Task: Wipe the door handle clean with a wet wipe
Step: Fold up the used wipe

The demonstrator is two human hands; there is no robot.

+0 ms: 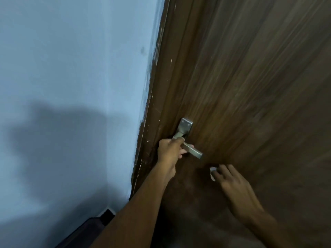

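A metal lever door handle (pixel 194 151) on a square plate (pixel 186 124) sits on the brown wooden door (pixel 250 86). My left hand (pixel 169 151) is wrapped around the lever near its pivot. Below and to the right of the lever's free end, my right hand (pixel 232 185) holds a small white wet wipe (pixel 212 171) at its fingertips. Only a bit of the wipe shows past the fingers, and it is apart from the handle.
A pale blue wall (pixel 71 86) lies left of the door frame's scuffed edge (pixel 152 97). A dark object (pixel 93 228) sits low at the wall's foot.
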